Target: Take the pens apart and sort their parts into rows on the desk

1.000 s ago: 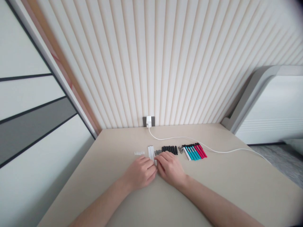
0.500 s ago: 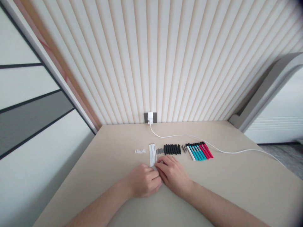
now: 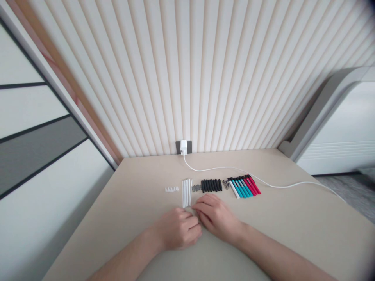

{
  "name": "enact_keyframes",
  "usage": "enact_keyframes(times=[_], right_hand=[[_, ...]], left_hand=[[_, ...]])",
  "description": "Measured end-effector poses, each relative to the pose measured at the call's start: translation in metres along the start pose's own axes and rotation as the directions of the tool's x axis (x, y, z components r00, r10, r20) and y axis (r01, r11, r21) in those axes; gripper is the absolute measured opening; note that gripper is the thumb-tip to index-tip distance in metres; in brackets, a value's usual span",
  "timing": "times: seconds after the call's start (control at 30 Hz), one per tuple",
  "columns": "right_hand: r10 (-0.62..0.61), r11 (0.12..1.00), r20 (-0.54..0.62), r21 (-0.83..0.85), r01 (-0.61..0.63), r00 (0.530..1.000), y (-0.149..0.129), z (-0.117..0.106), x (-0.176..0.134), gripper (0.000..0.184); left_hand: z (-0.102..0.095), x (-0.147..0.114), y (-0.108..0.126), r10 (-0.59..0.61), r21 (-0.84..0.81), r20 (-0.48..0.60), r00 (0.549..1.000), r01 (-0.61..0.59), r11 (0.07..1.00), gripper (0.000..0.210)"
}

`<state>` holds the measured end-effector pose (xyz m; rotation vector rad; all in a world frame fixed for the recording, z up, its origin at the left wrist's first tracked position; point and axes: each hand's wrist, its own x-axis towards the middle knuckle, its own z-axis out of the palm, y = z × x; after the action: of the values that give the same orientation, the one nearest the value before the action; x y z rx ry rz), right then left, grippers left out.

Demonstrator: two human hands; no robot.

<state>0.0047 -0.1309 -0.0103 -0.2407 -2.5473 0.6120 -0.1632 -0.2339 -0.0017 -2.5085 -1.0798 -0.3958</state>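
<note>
Below a row of thin white sticks that look like pen refills, my left hand rests curled on the table. Its fingers are bent inward, and whatever they might hold is hidden. My right hand lies beside it, fingers together, the tips close to the lower end of the rightmost stick. I cannot make out anything between those fingers. Small white tips stand left of the sticks. To the right are small grey springs, black grips, small metallic pieces and white, teal and red pen barrels.
A white cable runs from a charger in the wall socket across the back of the beige table and off its right side. A ribbed wall borders the back; a white panelled cabinet stands at left.
The rightmost white stick, slanted towards my right fingertips before, now stands nearly in line with the row. My right fingertips are slightly lower than its end. The whole view has shifted a little.
</note>
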Motion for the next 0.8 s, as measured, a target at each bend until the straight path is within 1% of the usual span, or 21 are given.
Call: enact_keyframes(times=[0.1, 0.2, 0.37, 0.47, 0.57, 0.73, 0.8], right_hand=[[0.007, 0.999, 0.001, 0.047, -0.007, 1.000, -0.001, -0.012, -0.005, 0.022], [0.007, 0.999, 0.018, 0.039, -0.008, 1.000, -0.003, -0.018, -0.006, 0.023], [-0.035, 0.999, 0.094, 0.031, 0.032, 0.995, -0.002, -0.015, -0.005, 0.022], [-0.033, 0.999, 0.089, 0.020, 0.032, 0.995, 0.000, -0.015, -0.005, 0.022], [-0.029, 1.000, 0.079, 0.004, 0.028, 0.996, 0.002, -0.016, -0.005, 0.022], [-0.033, 0.999, 0.106, 0.004, 0.032, 0.994, 0.004, -0.016, -0.005, 0.023], [-0.029, 1.000, 0.097, 0.011, 0.028, 0.995, 0.004, -0.015, -0.005, 0.022]], left_hand=[[0.002, -0.002, 0.000, 0.014, -0.008, 0.013, 1.000, -0.013, 1.000, 0.019], [0.001, -0.002, 0.000, 0.025, -0.017, 0.023, 0.999, -0.024, 1.000, 0.018], [-0.006, 0.003, -0.001, 0.008, -0.005, 0.057, 0.998, -0.008, 1.000, 0.015], [-0.008, 0.005, -0.002, -0.001, -0.011, 0.083, 0.997, 0.001, 1.000, 0.012], [-0.006, 0.003, -0.003, -0.012, -0.010, 0.099, 0.995, 0.013, 1.000, 0.009], [-0.003, 0.001, -0.004, -0.019, -0.012, 0.110, 0.994, 0.020, 1.000, 0.010], [-0.003, 0.001, -0.003, -0.026, -0.017, 0.112, 0.993, 0.028, 0.999, 0.010]])
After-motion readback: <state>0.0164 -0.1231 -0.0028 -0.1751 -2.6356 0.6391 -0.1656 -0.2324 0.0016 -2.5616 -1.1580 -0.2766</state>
